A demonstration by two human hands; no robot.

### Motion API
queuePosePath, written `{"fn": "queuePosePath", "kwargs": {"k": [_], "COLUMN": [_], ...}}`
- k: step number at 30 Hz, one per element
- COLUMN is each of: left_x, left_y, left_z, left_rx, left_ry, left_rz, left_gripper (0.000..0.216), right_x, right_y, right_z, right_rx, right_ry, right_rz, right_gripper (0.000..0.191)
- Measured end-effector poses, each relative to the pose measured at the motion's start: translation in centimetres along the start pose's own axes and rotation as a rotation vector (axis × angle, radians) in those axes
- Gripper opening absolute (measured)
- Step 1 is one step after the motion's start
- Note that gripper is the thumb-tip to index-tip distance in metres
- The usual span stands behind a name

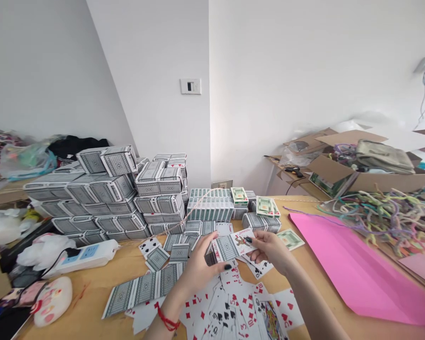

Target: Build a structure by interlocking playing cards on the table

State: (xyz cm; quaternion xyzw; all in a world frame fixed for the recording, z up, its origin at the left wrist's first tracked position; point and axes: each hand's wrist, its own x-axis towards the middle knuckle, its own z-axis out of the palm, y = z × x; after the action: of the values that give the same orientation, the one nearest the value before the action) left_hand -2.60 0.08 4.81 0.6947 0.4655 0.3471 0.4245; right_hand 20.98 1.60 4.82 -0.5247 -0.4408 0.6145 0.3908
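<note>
My left hand (pixel 198 267), with a red string bracelet at the wrist, curls its thumb and fingers around the edges of a playing-card block (pixel 225 249) with a grey patterned back. My right hand (pixel 269 248) pinches a joker card (pixel 243 241) between thumb and fingers. The joker lies against the right end of the block. Beneath both hands, loose playing cards (pixel 230 307) are spread face up in a heap. A row of grey-backed cards (pixel 145 288) lies left of my left forearm. Where the joker meets the block is partly hidden by my fingers.
Stacked grey card blocks (pixel 102 189) stand at the back left, beside a green-and-white box pile (pixel 210 205). A white power strip (pixel 88 257) is on the left. Pink paper (pixel 350 269), tangled yarn (pixel 378 217) and an open cardboard box (pixel 393 182) occupy the right.
</note>
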Motion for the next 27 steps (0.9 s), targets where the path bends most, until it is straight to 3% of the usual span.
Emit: {"fn": "queuePosePath", "kwargs": {"k": [4,10,12,20,27], "left_x": [0.5,0.5,0.4,0.6,0.7], "left_y": [-0.5,-0.4,-0.3,-0.6,-1.3], "left_z": [-0.4,-0.5,-0.5,-0.4,-0.5], "left_rx": [-0.035,-0.551,-0.642,-0.598,-0.514], "left_ry": [0.038,-0.224,-0.261,-0.108,-0.126], "left_rz": [-0.110,-0.276,-0.313,-0.360,-0.323], "left_gripper": [0.038,0.046,0.048,0.040,0.039], "right_x": [0.2,0.0,0.0,-0.3,-0.4], "right_y": [0.2,0.1,0.1,-0.1,-0.3], "right_z": [0.1,0.6,0.6,1.7,1.3], "right_rx": [0.009,0.032,0.042,0.027,0.028], "right_ry": [-0.010,-0.040,-0.050,-0.069,-0.106], "right_rz": [0.014,0.048,0.054,0.065,0.045], "right_gripper": [0.017,0.011,0.011,0.018,0.025]}}
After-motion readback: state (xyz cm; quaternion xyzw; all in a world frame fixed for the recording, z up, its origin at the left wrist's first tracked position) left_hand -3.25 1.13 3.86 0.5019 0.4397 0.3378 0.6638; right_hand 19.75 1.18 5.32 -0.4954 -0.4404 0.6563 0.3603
